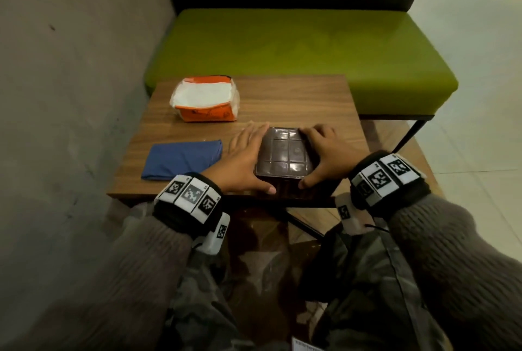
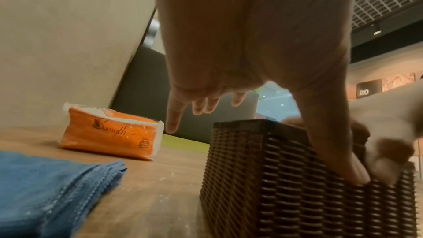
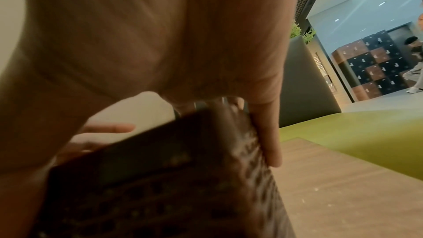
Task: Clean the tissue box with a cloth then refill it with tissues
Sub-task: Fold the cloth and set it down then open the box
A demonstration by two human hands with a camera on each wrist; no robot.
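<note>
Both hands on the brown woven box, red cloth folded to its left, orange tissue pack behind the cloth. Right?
Not quite: the cloth is blue, not red, as the head view shows. The rest holds: the left hand and right hand are both on the brown woven box, the cloth lies folded to its left, and the orange tissue pack sits behind the cloth.

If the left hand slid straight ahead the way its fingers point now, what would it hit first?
Probably nothing on the table. The left hand points toward the far edge, passing right of the orange tissue pack and alongside the tissue box; beyond lies the green bench. Depth is uncertain.
</note>
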